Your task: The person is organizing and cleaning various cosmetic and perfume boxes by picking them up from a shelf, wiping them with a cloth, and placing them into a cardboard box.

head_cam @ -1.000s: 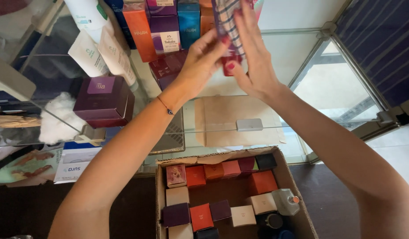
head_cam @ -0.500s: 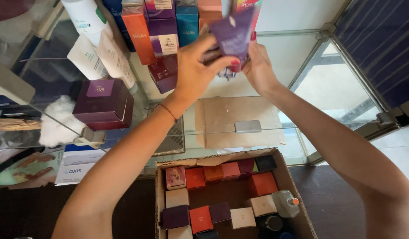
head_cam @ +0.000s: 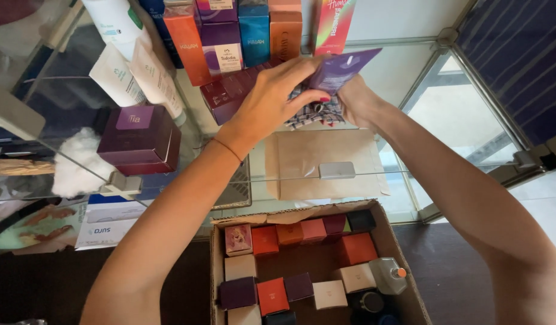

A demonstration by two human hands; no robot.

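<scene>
Both my hands reach up onto a glass shelf (head_cam: 410, 78). My left hand (head_cam: 272, 96) and my right hand (head_cam: 353, 99) together grip a flat purple packet (head_cam: 344, 67) and a checkered cloth pouch (head_cam: 317, 113) beneath it. They rest against dark maroon boxes (head_cam: 230, 93) lying on the shelf. Behind stand upright boxes in orange (head_cam: 186, 42), purple (head_cam: 221, 36), blue (head_cam: 254, 33) and brown (head_cam: 285, 30).
A purple box (head_cam: 136, 138) and white tubes (head_cam: 130, 66) sit to the left. A brown paper envelope (head_cam: 323, 162) lies on a lower shelf. Below, an open cardboard carton (head_cam: 410, 283) holds several small red, purple and white boxes and a bottle (head_cam: 389, 275).
My hands have come down from head height to the shelf, bringing the purple packet and checkered pouch with them. The packet now lies flatter.
</scene>
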